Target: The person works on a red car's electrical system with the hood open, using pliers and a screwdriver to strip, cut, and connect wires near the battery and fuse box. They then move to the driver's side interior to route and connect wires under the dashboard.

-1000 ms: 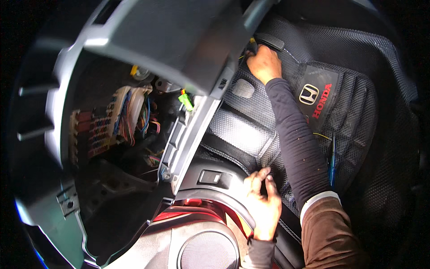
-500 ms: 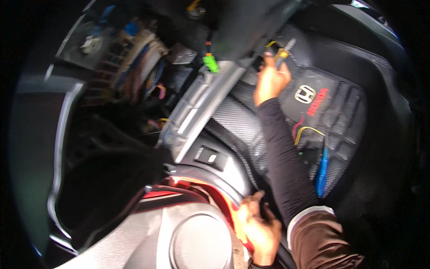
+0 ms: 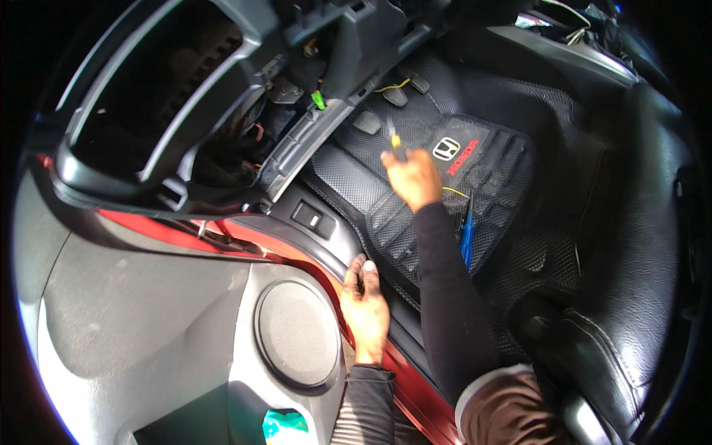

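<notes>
Held out over the footwell mat, my right hand [image 3: 417, 178] is closed round a yellow-and-dark utility knife [image 3: 397, 141]. Its pale metal end points up toward the pedals, blurred by motion. My left hand [image 3: 363, 308] is at the car's door sill, fingers and thumb loosely bent and slightly apart, with nothing visible in it. Whether its fingertips press on the sill is hard to tell. On the black mat [image 3: 415, 237] lies a blue-handled screwdriver [image 3: 467, 241], just right of my right forearm. A short yellow wire piece [image 3: 454, 191] lies near its tip.
The opened dashboard [image 3: 170, 178] stands at the left, with a green connector [image 3: 318, 99] hanging from it. Pedals [image 3: 367, 122] are at the far end of the footwell. The open door with its round speaker [image 3: 297, 334] is at lower left; a black seat [image 3: 623, 282] borders the right.
My view has shifted, showing more dashboard and door. My right hand has drawn back nearer over the mat, still holding the utility knife. My left hand remains by the sill.
</notes>
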Demonstrator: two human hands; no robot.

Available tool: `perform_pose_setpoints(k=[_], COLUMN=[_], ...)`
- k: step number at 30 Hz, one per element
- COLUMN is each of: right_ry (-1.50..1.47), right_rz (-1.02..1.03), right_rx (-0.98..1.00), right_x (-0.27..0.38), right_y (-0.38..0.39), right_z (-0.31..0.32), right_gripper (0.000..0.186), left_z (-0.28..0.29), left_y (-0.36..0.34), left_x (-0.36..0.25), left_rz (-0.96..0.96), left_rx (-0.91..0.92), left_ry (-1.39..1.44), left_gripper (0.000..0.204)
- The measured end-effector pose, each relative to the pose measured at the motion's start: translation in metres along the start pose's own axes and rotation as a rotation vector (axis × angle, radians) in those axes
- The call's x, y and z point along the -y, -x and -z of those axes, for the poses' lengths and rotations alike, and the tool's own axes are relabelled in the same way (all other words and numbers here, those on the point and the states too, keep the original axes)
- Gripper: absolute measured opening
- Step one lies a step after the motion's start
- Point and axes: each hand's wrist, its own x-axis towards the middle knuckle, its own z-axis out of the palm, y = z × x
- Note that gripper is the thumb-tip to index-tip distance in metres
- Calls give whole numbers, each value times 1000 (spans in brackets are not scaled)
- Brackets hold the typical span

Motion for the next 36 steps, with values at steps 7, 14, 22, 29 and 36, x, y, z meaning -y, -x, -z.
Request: perform_pose_setpoints(k=[7,14,22,29,36], right_ry=[289,-14,475,880,639], right_rz=[205,563,651,732,634], right_rx=[922,64,-113,134,79], right_x=[30,101,161,177,171], right_y=[94,43,24,-18,-19], right_z=[92,62,-21,-26,-46], right_gripper=[71,25,27,27,28], left_z=[-4,6,7,-11,-9], left_y=[-8,86,174,214,204], left_x=[-37,-51,-44,-33,-35], left_rz=[464,452,312,-40,-32], left_rx=[372,257,14,-52,-64], left_ry=[850,549,567,661,538], left_gripper=[66,23,16,24,27])
